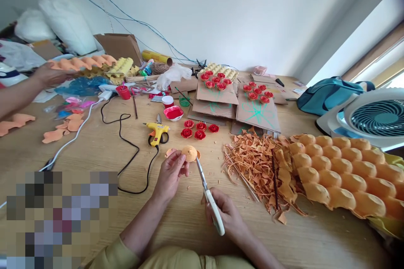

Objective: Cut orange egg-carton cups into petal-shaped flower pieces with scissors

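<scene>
Between its thumb and fingers, my left hand point(169, 175) pinches an orange egg carton cup point(189, 153), rounded side up. My right hand point(222, 207) is closed on white-handled scissors point(206, 193), whose blades point up and touch or nearly touch the cup's right edge. Other orange cup pieces point(171, 151) lie just behind the held cup, partly hidden by it. Beyond them rests a yellow glue gun point(157, 131) on a pair of black-handled scissors point(164, 138). Several red paper roses point(200, 135) sit on the wooden table farther back.
Orange scraps point(252, 164) are heaped to the right, beside stacked orange egg trays point(341, 172) and a fan point(375, 113). More roses stand on cardboard point(257, 113). A dish of red paint point(173, 112) is mid-table. At left, another person's hand point(58, 75) holds an orange tray; cords cross the table.
</scene>
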A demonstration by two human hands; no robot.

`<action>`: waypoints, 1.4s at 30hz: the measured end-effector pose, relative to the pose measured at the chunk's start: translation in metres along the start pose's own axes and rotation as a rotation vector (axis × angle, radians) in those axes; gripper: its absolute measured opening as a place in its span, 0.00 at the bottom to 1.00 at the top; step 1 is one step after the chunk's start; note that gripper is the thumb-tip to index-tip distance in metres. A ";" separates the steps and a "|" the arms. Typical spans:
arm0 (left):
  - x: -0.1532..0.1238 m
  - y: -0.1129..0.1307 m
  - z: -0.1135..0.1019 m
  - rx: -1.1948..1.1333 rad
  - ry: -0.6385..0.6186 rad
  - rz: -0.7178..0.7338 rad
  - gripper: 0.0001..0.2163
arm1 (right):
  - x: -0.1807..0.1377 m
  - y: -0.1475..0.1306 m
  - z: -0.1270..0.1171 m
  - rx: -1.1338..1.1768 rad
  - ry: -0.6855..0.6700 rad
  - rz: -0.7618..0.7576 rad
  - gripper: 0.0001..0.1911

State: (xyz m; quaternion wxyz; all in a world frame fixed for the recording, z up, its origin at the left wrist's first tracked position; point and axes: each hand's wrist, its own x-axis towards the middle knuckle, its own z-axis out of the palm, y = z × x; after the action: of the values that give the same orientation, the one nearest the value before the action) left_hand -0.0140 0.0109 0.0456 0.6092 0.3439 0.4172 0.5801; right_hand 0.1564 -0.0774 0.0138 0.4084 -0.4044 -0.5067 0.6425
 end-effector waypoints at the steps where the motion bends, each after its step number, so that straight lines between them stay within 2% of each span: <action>1: 0.000 -0.002 -0.001 0.013 -0.011 -0.024 0.17 | 0.001 -0.001 -0.002 0.008 0.025 0.003 0.22; 6: -0.002 -0.004 -0.001 0.053 -0.088 -0.129 0.16 | 0.004 -0.009 -0.015 -0.010 0.081 0.001 0.24; 11: -0.003 -0.006 -0.004 0.066 -0.188 -0.100 0.11 | 0.005 -0.015 -0.026 -0.040 0.030 0.006 0.25; 15: -0.005 -0.008 -0.007 0.105 -0.236 -0.144 0.10 | 0.009 -0.014 -0.028 -0.021 0.122 -0.012 0.23; 21: -0.010 -0.012 -0.006 -0.026 -0.325 -0.414 0.13 | 0.011 -0.015 -0.026 -0.056 0.286 -0.101 0.18; 24: -0.012 -0.016 -0.003 -0.092 -0.361 -0.556 0.13 | 0.011 -0.011 -0.025 0.021 0.310 -0.072 0.18; 26: -0.013 -0.019 -0.002 -0.122 -0.379 -0.600 0.13 | 0.011 -0.007 -0.024 0.097 0.312 -0.034 0.19; 31: -0.015 -0.028 -0.001 -0.196 -0.398 -0.628 0.15 | 0.011 -0.001 -0.023 0.305 0.360 -0.005 0.20; 35: -0.019 -0.033 0.002 -0.182 -0.485 -0.644 0.17 | 0.012 -0.003 -0.024 0.395 0.392 -0.039 0.18; 42: -0.027 -0.041 0.008 -0.120 -0.468 -0.537 0.12 | 0.010 -0.002 -0.023 0.367 0.441 -0.062 0.19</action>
State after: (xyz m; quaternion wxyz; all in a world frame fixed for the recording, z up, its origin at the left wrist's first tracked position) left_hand 0.0107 -0.0187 0.0147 0.8381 0.3088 0.3071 0.3284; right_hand 0.1751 -0.0605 0.0109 0.5947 -0.4381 -0.2929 0.6071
